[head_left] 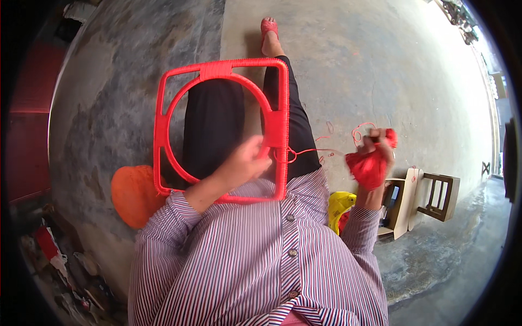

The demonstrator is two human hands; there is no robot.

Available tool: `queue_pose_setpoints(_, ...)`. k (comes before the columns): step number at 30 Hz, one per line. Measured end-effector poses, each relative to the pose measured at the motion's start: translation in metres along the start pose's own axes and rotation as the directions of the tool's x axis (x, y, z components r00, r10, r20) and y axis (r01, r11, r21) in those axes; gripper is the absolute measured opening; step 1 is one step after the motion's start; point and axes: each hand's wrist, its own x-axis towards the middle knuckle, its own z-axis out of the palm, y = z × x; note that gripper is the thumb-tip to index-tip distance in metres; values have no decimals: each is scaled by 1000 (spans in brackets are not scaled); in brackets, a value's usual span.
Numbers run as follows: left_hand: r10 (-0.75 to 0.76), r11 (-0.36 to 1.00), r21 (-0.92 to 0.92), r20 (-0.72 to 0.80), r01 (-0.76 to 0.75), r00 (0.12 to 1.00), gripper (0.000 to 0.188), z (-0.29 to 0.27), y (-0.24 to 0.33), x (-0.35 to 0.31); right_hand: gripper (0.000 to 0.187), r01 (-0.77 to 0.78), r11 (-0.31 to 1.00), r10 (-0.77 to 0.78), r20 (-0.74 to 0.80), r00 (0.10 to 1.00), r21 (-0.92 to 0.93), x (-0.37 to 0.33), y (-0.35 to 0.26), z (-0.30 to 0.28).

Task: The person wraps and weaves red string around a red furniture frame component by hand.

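Note:
A red cord-wrapped square frame (283,87) with a ring inside it lies across my lap, with bands of cord wound where ring and square meet. My left hand (242,165) reaches over its lower edge, inside the ring. The fingers are curled at the ring's right side, by the wound band; they are slightly blurred. Out to the right, my right hand (383,145) is closed round a bundle of red cord (367,167). A strand of red cord (307,151) runs from the frame's right bar toward that hand.
Loose red cord scraps lie on the concrete floor. An orange round seat (133,195) is at my left. To my right are a yellow object (341,204), an open cardboard box (401,209) and a small wooden stool (441,195). Assorted clutter lines the lower left.

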Motion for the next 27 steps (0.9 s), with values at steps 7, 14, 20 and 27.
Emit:
queue_pose_setpoints(7,7,992,128,-105,6,994,19,10,-4,5,15,-523,642,593,-70,802,-560,-18,81,44)
queue_pose_setpoints(14,3,999,52,-120,3,993,14,12,-7,6,18,-248,932,211,-163,964,-266,-2,46,55)
queue_pose_setpoints(20,-37,999,25,-125,40,991,14,11,-1,6,17,-303,896,305,-46,951,-324,-49,37,70)
queue_pose_setpoints(27,-45,999,-8,-164,44,985,14,16,10,4,17,-188,921,221,59,973,-342,-42,30,61)
